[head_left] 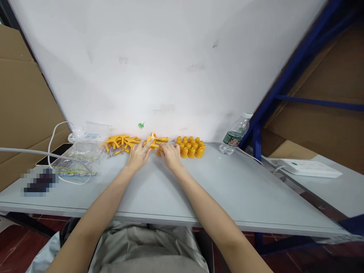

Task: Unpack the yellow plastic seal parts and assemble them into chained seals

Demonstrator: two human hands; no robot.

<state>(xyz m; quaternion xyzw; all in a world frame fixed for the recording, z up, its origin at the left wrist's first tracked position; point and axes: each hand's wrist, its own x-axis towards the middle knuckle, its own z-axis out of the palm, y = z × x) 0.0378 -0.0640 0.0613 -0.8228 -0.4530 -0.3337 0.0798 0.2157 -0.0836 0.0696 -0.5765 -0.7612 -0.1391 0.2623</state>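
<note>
Both my hands reach to the far edge of a grey table [159,189]. My left hand [138,154] and my right hand [170,154] meet around a yellow plastic piece [156,142] with a long stem, fingers pinched on it. A heap of similar yellow branched pieces [121,142] with small metal screws lies just left of my left hand. A cluster of several upright yellow caps [191,147] stands right of my right hand. The fingertips are partly hidden by the yellow pieces.
A clear plastic bag [82,153], a phone [54,153] and a white cable [57,132] lie at the left. A water bottle [235,134] stands at the right by a blue rack post [257,140]. A white power strip [308,168] lies on the neighbouring table. A white board [170,57] rises behind.
</note>
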